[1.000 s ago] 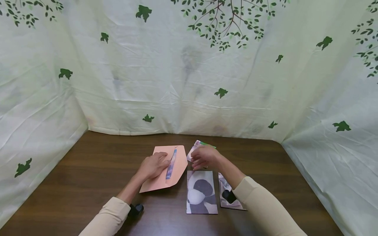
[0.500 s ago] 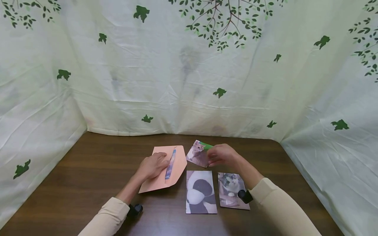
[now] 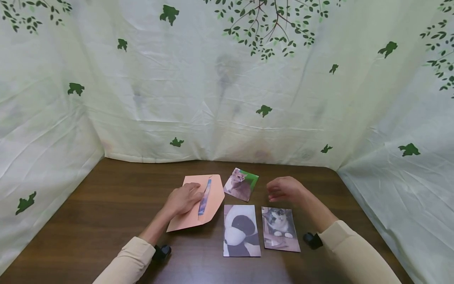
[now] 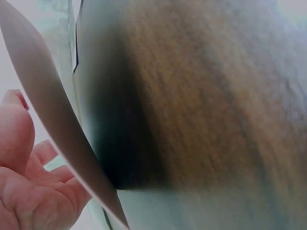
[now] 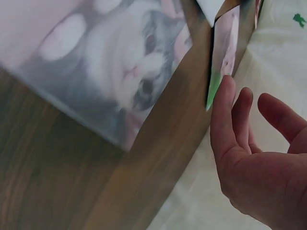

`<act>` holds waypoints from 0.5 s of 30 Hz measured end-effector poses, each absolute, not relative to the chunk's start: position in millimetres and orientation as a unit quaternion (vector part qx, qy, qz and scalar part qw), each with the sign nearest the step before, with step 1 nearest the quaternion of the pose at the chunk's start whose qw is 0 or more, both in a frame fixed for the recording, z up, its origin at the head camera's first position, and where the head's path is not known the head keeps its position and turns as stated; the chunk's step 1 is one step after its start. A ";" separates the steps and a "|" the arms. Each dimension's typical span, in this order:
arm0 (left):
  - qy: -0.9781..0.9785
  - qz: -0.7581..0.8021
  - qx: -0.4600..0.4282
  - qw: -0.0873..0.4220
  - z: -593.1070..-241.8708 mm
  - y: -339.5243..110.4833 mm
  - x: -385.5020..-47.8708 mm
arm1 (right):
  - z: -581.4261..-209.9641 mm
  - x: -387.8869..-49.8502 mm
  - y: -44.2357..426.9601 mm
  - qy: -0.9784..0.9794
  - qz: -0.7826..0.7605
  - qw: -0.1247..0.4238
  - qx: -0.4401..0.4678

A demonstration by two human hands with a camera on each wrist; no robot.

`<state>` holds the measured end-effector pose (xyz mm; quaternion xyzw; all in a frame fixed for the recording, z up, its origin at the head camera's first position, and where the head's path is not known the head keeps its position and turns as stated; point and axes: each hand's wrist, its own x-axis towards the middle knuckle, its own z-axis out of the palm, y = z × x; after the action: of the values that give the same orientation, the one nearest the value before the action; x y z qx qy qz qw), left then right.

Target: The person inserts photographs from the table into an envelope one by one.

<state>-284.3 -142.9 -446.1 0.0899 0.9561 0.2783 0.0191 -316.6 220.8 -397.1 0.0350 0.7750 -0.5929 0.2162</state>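
The left hand [image 3: 182,200] lies over the peach envelope [image 3: 216,203] and grips it; just how the fingers hold it is partly hidden in the left wrist view, where the envelope [image 4: 53,105] covers part of the hand [image 4: 38,187]. A blue-purple strip [image 3: 204,201] shows through the envelope's gaping slit. The right hand [image 3: 285,189] hovers over the table, holding nothing, fingers loosely bent. To its left lies a kitten photo [image 3: 241,184] with a green corner. Below are a grey-white cat photo [image 3: 280,228] and a black-and-white picture card [image 3: 242,230].
The brown wooden table [image 3: 117,205] carries all these things. A pale cloth curtain [image 3: 213,98] with leaf prints stands behind it and along both sides. A small black camera sits at each wrist, the left one [image 3: 162,252] near the table.
The right hand has drawn away to the right from the kitten photo, leaving it and the cat photo uncovered. The left hand and the envelope have stayed put.
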 end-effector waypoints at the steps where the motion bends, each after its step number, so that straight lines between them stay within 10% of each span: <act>1: 0.956 0.278 0.091 0.018 -445.6 -142.7 -284.1 | -396.9 -316.0 224.5 0.775 -0.592 0.216 0.037; 15: 0.956 0.276 0.096 0.020 -445.5 -142.2 -283.1 | -403.7 -309.2 273.2 0.785 -0.569 0.235 0.074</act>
<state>-283.1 -142.2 -445.5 0.0957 0.9561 0.2762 0.0196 -309.2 273.2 -403.7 0.0744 0.7848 -0.5688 0.2346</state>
